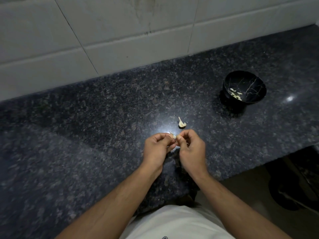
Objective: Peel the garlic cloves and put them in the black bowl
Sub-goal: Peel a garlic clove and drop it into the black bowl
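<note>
Both hands meet over dark speckled counter point(103, 118), near front edge. Left hand point(158, 148) and right hand point(190, 149) each with fingers curled, pinching one small garlic clove point(174, 136) between fingertips; papery skin sticks up from clove. Just beyond hands, garlic piece with stalk point(181, 123) lies on counter, apart from fingers. Black bowl point(244, 87) stands well apart to right, toward tiled wall point(120, 31); several pale peeled cloves point(235, 94) lie inside, toward its left side
</note>
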